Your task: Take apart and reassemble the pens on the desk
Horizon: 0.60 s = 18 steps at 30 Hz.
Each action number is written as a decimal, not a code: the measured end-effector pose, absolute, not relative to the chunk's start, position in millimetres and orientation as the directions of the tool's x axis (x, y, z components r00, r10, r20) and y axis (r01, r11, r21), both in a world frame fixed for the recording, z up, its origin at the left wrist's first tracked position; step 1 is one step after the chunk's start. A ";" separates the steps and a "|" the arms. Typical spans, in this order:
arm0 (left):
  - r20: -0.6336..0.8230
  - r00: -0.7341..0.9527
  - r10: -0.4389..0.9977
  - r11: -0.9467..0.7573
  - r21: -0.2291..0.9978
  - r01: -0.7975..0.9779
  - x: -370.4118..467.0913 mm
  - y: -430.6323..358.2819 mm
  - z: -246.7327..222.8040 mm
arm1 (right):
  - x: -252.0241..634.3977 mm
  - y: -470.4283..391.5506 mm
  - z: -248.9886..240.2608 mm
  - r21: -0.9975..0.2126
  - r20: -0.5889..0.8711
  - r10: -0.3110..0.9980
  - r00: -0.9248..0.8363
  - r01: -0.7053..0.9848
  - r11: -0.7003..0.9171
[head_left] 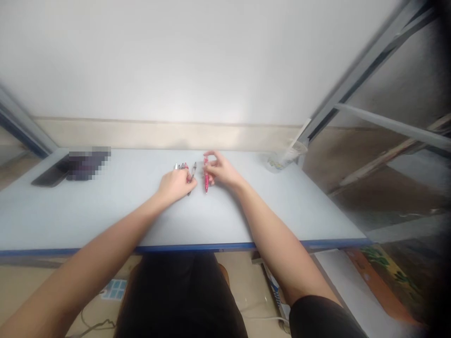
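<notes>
Several pens (194,169), partly hidden, poke from my gripping left hand (176,184); my right hand (221,171) pinches a red pen (206,180) beside them. Across the desk (207,223) I see a clear container (276,163) rightward, a dark flat object (50,174) leftward.

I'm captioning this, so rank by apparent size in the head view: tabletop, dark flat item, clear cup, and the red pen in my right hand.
1. Tabletop
2. Dark flat item and clear cup: too alike to rank
3. Red pen
</notes>
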<state>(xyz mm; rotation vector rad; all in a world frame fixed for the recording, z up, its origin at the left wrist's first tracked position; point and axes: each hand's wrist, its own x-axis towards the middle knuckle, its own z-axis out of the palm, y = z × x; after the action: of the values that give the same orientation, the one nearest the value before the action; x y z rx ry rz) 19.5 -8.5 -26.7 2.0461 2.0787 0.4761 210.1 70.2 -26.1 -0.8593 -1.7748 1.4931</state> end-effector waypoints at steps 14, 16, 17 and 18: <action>0.109 0.069 0.992 -0.117 0.540 0.833 8.2 -7.0 -28.0 | 211.1 71.2 -29.3 -0.987 0.087 0.793 -0.602 0.054 0.149; 0.117 0.077 0.990 -0.128 0.540 0.832 8.7 -8.9 -27.8 | 210.2 70.3 -28.0 -0.990 0.097 0.805 -0.586 0.029 0.140; 0.124 0.076 0.989 -0.132 0.542 0.830 9.2 -10.2 -27.9 | 209.7 69.9 -27.4 -0.990 0.099 0.810 -0.578 0.022 0.136; 0.132 0.076 0.988 -0.137 0.547 0.826 9.9 -11.7 -28.2 | 209.3 69.6 -27.0 -0.991 0.096 0.813 -0.574 0.022 0.132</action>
<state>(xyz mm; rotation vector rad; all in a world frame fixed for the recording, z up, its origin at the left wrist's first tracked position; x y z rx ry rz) 9.9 -11.7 -28.2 2.0310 1.8067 0.6879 209.3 69.6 -27.0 -0.8097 -1.7457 1.5104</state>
